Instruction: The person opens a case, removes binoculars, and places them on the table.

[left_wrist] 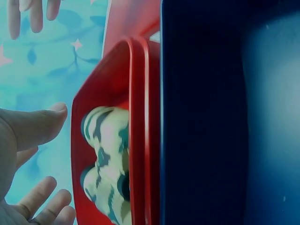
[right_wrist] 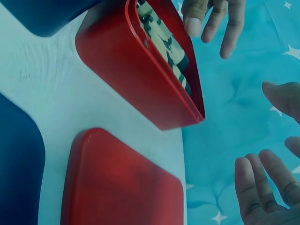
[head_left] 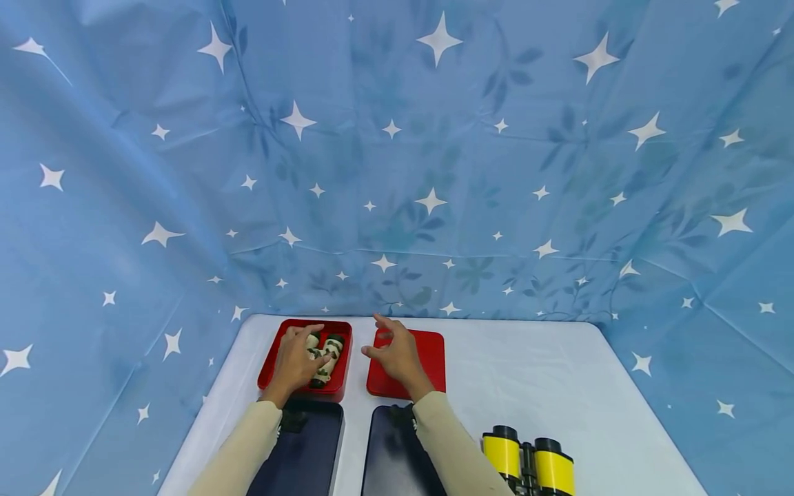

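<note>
A red box (head_left: 267, 368) stands near the table's far edge, with camouflage-patterned binoculars (head_left: 330, 359) lying inside it. Over the box hovers my left hand (head_left: 294, 362), thumb and fingers spread apart and nothing between them; it partly covers the binoculars in the head view. In the left wrist view the binoculars (left_wrist: 110, 154) show past the box's near wall (left_wrist: 138, 140). My right hand (head_left: 398, 355) is above a red lid (head_left: 431, 362) beside the box, its fingers loosely extended and holding nothing. The same lid (right_wrist: 126, 183) lies flat on the table in the right wrist view.
Nearer to me are a dark blue box (head_left: 310, 458) on the left and a flat dark blue lid (head_left: 397, 458) beside it, each partly under a forearm. Yellow and black binoculars (head_left: 555, 468) stand at front right. A starry blue curtain (head_left: 397, 172) hangs behind the white table (head_left: 521, 372).
</note>
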Available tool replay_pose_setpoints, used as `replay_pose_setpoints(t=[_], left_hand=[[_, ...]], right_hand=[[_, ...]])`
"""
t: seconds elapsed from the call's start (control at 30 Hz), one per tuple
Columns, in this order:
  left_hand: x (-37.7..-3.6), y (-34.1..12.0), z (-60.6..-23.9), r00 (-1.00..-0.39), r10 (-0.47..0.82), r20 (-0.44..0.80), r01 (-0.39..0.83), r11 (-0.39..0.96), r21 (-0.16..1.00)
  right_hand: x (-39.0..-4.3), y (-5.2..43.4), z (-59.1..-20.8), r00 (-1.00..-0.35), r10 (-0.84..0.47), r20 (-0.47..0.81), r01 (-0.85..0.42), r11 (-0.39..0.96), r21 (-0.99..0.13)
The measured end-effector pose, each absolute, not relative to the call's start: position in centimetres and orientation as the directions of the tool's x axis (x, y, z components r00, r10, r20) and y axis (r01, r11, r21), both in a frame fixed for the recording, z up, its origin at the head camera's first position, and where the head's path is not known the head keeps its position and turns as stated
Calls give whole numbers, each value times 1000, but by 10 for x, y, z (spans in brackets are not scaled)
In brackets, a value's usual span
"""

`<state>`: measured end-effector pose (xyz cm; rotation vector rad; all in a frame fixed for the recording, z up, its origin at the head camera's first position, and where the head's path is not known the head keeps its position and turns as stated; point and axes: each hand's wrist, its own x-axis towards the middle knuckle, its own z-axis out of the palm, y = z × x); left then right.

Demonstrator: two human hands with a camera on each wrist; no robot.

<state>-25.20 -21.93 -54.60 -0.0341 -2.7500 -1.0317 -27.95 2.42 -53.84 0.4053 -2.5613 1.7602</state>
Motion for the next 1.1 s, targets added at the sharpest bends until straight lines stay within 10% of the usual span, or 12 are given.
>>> replay_pose_setpoints(t=[1.1], left_hand=[[-256, -253, -557, -995, 50, 82, 90, 788, 609]], right_hand=[[-272, -34, -537, -924, -360, 126, -287, 440, -851]])
